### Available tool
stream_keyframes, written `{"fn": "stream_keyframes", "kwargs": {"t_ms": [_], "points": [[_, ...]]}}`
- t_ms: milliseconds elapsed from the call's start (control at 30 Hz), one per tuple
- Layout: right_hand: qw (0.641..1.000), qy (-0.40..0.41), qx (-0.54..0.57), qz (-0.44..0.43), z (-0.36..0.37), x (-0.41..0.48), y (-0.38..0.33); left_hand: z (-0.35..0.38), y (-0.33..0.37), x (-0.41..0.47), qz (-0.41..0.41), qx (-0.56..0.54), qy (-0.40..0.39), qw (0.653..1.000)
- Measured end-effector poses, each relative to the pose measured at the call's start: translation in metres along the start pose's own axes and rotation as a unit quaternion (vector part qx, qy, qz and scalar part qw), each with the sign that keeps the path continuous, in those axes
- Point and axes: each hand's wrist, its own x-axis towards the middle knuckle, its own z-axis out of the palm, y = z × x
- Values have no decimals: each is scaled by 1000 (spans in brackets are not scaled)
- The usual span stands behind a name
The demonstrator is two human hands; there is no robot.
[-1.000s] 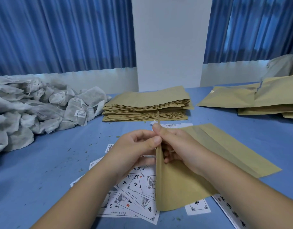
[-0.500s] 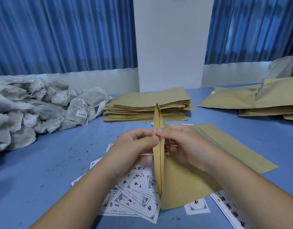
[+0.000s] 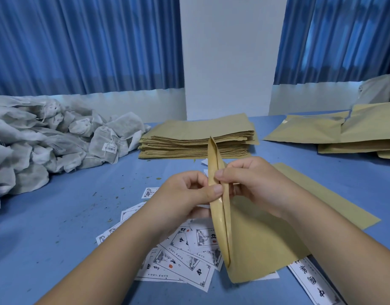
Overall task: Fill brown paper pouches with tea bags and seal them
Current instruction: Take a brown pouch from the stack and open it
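On the blue table [image 3: 57,227], a heap of grey tea bags [image 3: 46,146] lies just left of the stack of flat empty pouches [image 3: 198,137], well apart from both hands.

In front of that stack the left hand [image 3: 187,197] has its grip closed in a pinch, thumb against curled fingers, on the left wall of one brown pouch [image 3: 255,249]. The pouch is held on edge above scattered printed labels [image 3: 181,267], its mouth turned up toward the person.

The right hand [image 3: 255,186] pinches the opposite wall the same way. Between them the mouth shows only a narrow slit with a shiny lining.

A spare flat pouch [image 3: 335,201] lies in front and right of the stack. Far to its right are puffed pouches [image 3: 310,130], probably filled.

The step in hand looks like opening the pouch. No tea bag is in it that I can see. Next, the walls need spreading wider. Then one hand must keep the mouth open while the other reaches left past the stack for tea bags.
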Motion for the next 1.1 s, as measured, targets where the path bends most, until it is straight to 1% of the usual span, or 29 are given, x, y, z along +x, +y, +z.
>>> {"fn": "stream_keyframes", "kwargs": {"t_ms": [167,367,500,600,667,733,767,800,833,900,933,967,1067,1100], "points": [[1000,13,-22,1,-1,1,3,8,-2,2,18,32,53,998],[1000,20,1,13,-4,1,3,12,-1,1,30,51,77,995],[997,13,68,21,-4,-1,3,9,-1,1,40,47,58,996],[996,11,80,32,-2,-2,3,9,-2,2,42,53,54,996],[992,19,119,30,-3,-2,3,10,-1,2,48,45,65,996],[981,28,189,18,-6,-2,-1,9,2,1,52,8,85,995],[979,29,199,6,-6,-2,-4,10,4,0,50,-3,93,994],[982,28,185,-5,-6,-3,-6,11,6,-1,51,2,103,993],[989,32,144,-16,-5,-3,-7,12,7,-1,52,22,119,991],[997,62,-12,-42,0,-5,-7,18,3,1,64,97,158,981],[991,81,-86,-58,3,-5,-7,21,1,1,69,135,175,973],[983,92,-137,-75,8,-6,-7,24,1,0,60,161,182,968],[962,106,-217,-125,21,-10,-10,31,2,-4,1,209,143,967],[953,115,-242,-138,23,-10,-12,30,3,-5,-11,233,144,962]]}}
